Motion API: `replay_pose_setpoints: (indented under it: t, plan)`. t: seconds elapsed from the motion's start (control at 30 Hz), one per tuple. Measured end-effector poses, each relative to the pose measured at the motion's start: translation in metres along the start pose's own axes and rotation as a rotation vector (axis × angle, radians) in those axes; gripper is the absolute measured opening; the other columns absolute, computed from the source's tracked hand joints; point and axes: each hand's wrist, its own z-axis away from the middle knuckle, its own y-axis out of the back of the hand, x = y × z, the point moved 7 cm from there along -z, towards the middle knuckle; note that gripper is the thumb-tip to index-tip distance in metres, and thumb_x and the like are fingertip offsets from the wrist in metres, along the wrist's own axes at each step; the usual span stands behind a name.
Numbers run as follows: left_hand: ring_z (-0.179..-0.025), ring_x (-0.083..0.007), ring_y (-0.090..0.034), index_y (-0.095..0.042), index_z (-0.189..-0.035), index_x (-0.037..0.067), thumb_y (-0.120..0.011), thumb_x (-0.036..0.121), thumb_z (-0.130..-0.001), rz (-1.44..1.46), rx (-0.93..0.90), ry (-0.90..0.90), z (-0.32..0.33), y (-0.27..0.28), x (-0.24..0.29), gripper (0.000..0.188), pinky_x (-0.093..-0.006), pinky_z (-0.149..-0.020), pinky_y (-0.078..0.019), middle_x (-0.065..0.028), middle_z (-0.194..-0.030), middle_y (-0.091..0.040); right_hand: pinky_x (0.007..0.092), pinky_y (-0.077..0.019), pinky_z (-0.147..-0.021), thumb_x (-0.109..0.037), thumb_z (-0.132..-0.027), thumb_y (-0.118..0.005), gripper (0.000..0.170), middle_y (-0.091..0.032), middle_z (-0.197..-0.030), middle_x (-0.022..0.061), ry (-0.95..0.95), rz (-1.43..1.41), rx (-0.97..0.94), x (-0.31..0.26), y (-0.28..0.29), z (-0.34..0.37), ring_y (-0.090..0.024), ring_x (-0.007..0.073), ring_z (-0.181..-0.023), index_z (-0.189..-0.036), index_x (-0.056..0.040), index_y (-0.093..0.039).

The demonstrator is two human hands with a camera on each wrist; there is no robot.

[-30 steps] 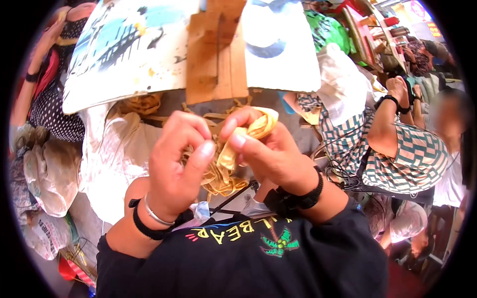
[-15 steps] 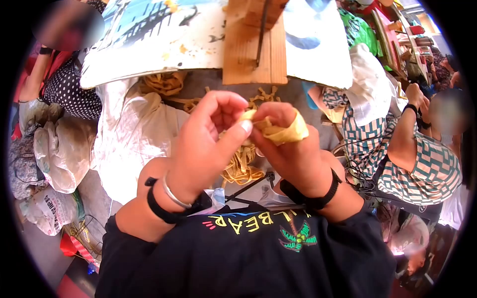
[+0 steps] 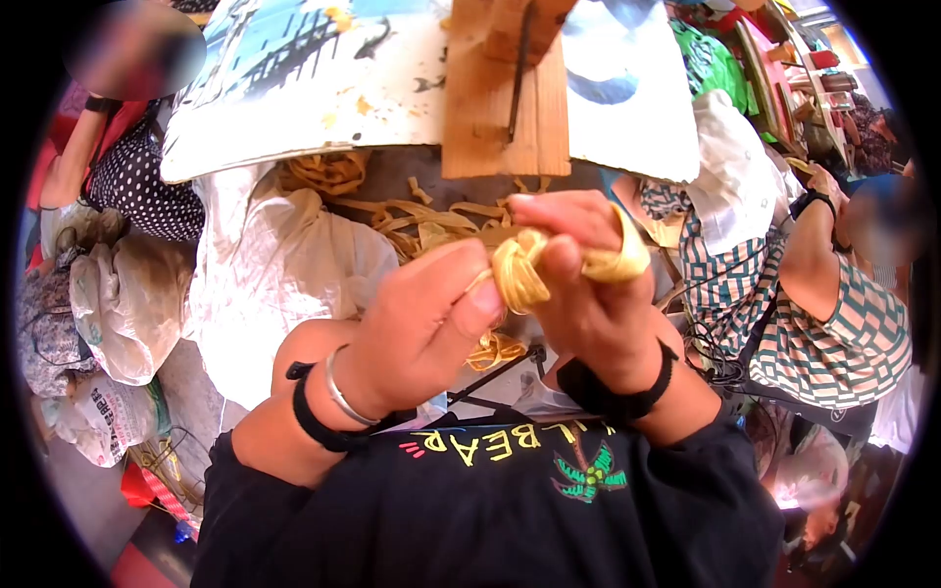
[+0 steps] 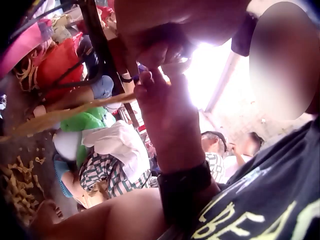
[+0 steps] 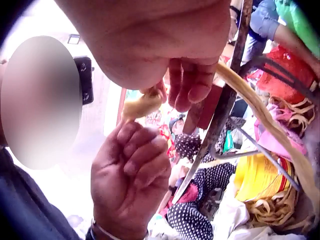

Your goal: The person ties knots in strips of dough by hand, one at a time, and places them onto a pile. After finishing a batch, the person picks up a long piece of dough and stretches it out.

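Note:
A yellow cloth strip is bunched into a knot-like bundle (image 3: 520, 272) between my two hands in the head view. My left hand (image 3: 420, 328) pinches the bundle's left side with thumb and curled fingers. My right hand (image 3: 606, 314) grips from the other side, its thumb against the bundle and a loop of strip (image 3: 621, 257) round its fingers. A long tail of strip (image 5: 270, 120) trails down from the right hand in the right wrist view. The left hand (image 5: 132, 175) shows below the bundle there, fingers curled.
More yellow strips (image 3: 431, 223) lie on the floor beyond my hands. A painted board (image 3: 314, 108) with a wooden block (image 3: 505, 127) stands ahead. White cloth (image 3: 274, 294) lies at left. A person in patterned shorts (image 3: 833, 323) sits at right, another in polka dots (image 3: 147, 191) at left.
The head view has shifted, moving the scene rightward. The strip between the hands has become a compact bundle. My left fingers, loosely raised half a second ago, now curl in and pinch it.

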Motion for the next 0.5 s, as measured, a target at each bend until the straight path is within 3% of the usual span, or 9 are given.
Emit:
replay_pose_setpoints:
  t: [0.07, 0.1, 0.2, 0.27, 0.3, 0.37, 0.47, 0.5]
  plan:
    - [-0.066, -0.0312, -0.052, -0.058, -0.088, 0.001, -0.052, 0.014, -0.101, -0.032, -0.083, 0.029, 0.001, 0.006, 0.002, 0.02, -0.0386, -0.063, -0.0435, -0.0146, -0.077, -0.052, 0.0246, -0.0493, -0.073, -0.013, -0.102, -0.06, 0.02, -0.069, -0.095, 0.007, -0.189, -0.042, 0.028, 0.014, 0.015, 0.003, -0.063, 0.012, -0.084, -0.115, 0.0008, -0.069]
    - [-0.065, -0.0279, -0.053, -0.059, -0.084, 0.0, -0.054, 0.016, -0.1, -0.06, -0.11, 0.083, 0.004, 0.009, -0.004, 0.023, -0.038, -0.062, -0.0437, -0.0128, -0.073, -0.052, 0.0218, -0.0493, -0.068, -0.016, -0.105, -0.057, 0.022, -0.071, -0.091, 0.0045, -0.17, -0.042, 0.015, 0.014, 0.017, 0.002, -0.063, 0.0074, -0.075, -0.111, 0.0009, -0.069]
    - [-0.068, -0.022, -0.058, -0.061, -0.093, 0.0, -0.056, 0.022, -0.098, 0.06, -0.102, 0.083, 0.003, 0.014, -0.025, 0.023, -0.0329, -0.065, -0.0475, -0.0108, -0.079, -0.059, 0.0217, -0.0496, -0.067, -0.018, -0.105, -0.057, 0.023, -0.07, -0.09, 0.0036, -0.392, -0.3, -0.035, 0.021, 0.007, 0.011, -0.062, 0.0071, -0.073, -0.109, 0.0009, -0.07]
    - [-0.079, -0.019, -0.065, -0.06, -0.11, 0.003, -0.062, 0.017, -0.093, 0.223, 0.065, 0.13, 0.004, 0.004, -0.028, 0.022, -0.0305, -0.073, -0.0527, -0.0103, -0.091, -0.065, 0.0221, -0.0497, -0.064, -0.019, -0.105, -0.057, 0.023, -0.07, -0.088, 0.0028, -0.381, -0.333, -0.058, 0.023, 0.002, 0.013, -0.062, 0.0063, -0.073, -0.108, 0.0004, -0.069]
    - [-0.081, -0.0191, -0.067, -0.058, -0.113, 0.004, -0.063, 0.014, -0.091, 0.16, 0.101, 0.117, 0.0, 0.001, -0.021, 0.025, -0.0308, -0.075, -0.0534, -0.0106, -0.093, -0.066, 0.0223, -0.0497, -0.064, -0.019, -0.105, -0.057, 0.023, -0.069, -0.087, 0.0026, -0.369, -0.331, -0.072, 0.023, -0.002, 0.013, -0.062, 0.0063, -0.073, -0.108, 0.0003, -0.069]
    - [-0.107, -0.0145, -0.061, -0.048, -0.125, 0.0, -0.062, -0.002, -0.086, 0.116, -0.037, 0.165, -0.003, -0.002, -0.017, 0.042, -0.0291, -0.096, -0.0473, -0.0095, -0.115, -0.059, 0.0227, -0.0495, -0.062, -0.016, -0.104, -0.057, 0.02, -0.069, -0.085, 0.0025, -0.36, -0.385, -0.058, 0.023, -0.008, 0.015, -0.062, 0.0066, -0.072, -0.105, 0.0002, -0.07]
    - [-0.109, -0.0146, -0.06, -0.048, -0.125, 0.001, -0.063, 0.0, -0.089, -0.1, -0.123, 0.13, -0.002, 0.003, -0.013, 0.039, -0.0287, -0.096, -0.0471, -0.0094, -0.118, -0.057, 0.0225, -0.0491, -0.061, -0.015, -0.104, -0.058, 0.02, -0.069, -0.085, 0.0022, -0.361, -0.294, -0.065, 0.024, -0.009, 0.018, -0.062, 0.0067, -0.072, -0.101, 0.0003, -0.069]
    - [-0.107, -0.0144, -0.06, -0.049, -0.124, 0.001, -0.063, 0.001, -0.09, -0.047, -0.089, 0.137, -0.001, 0.003, -0.014, 0.037, -0.0285, -0.095, -0.0471, -0.0089, -0.116, -0.058, 0.0226, -0.0484, -0.06, -0.016, -0.104, -0.059, 0.02, -0.068, -0.083, 0.0016, -0.412, -0.255, -0.108, 0.027, -0.009, 0.019, -0.061, 0.0069, -0.07, -0.099, 0.0002, -0.069]
